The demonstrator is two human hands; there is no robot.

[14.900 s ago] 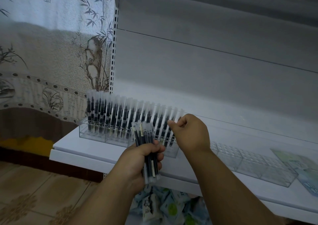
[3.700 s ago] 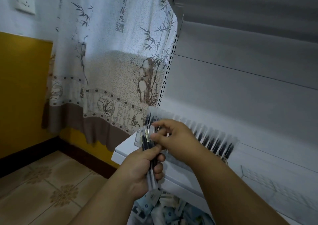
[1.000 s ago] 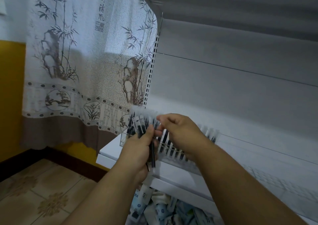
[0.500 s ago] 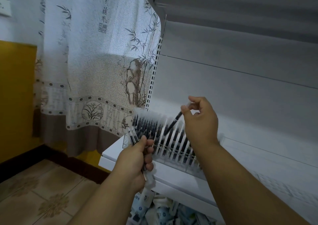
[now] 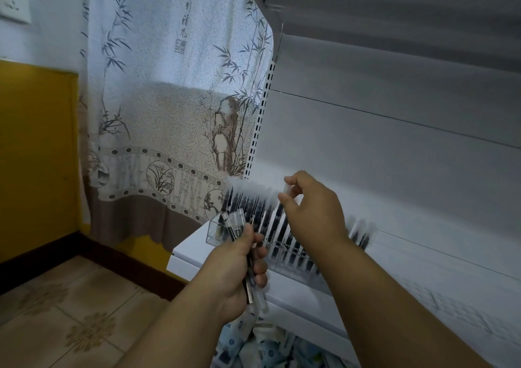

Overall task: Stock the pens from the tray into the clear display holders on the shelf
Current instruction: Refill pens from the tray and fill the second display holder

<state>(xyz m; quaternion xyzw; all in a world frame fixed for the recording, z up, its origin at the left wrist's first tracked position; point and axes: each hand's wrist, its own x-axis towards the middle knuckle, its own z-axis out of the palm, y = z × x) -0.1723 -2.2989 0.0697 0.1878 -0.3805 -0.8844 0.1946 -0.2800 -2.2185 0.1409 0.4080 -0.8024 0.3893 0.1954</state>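
Clear-capped pen [image 5: 285, 195] | pinched, right hand [image 5: 313, 212] | bundle [image 5: 239, 243], left hand [image 5: 236, 274]

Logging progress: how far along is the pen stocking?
Done: clear holder holds rows of upright pens. In hand: right hand pinches one pen above them; left hand grips a small bundle. Left: that bundle. The tray isn't in view.

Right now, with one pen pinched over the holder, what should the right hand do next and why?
Probably lower the pen straight down into a free slot: the right hand pinches its cap above the clear holder, while the left hand grips the spare bundle.
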